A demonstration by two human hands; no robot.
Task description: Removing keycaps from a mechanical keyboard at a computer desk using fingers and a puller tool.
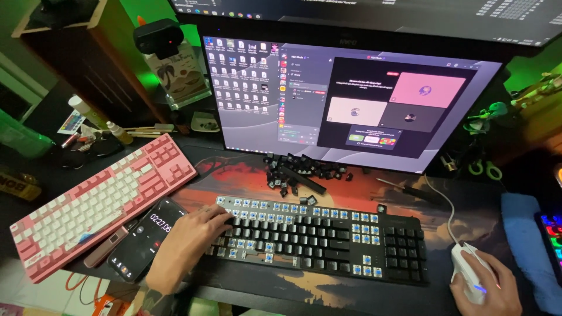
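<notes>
The black keyboard (319, 243) lies across the middle of the bench (328, 292), in front of the monitor (351, 99). Many of its keycaps are off, so bare blue switches show along the top row, the left edge and the block right of the main keys. The removed keycaps (301, 172) sit in a loose pile between the keyboard and the monitor's foot.

The exposed switches look easy to knock or bend if a finger presses on them at an angle. The loose caps could scatter or roll off the mat if an arm sweeps through them. The phone (146, 240) lies just beside the left wrist and could be pushed toward the pink keyboard (99, 202) next to it. The mouse cable runs near the black keyboard's right end and could snag.

The left hand (190, 240) rests at the left end of the black keyboard, its fingers curled loosely down onto the keys and switches there; it grips nothing that can be seen. The right hand (486, 287) is cupped over the white mouse (468, 272) at the bench's right side, fingers wrapped around it.
</notes>
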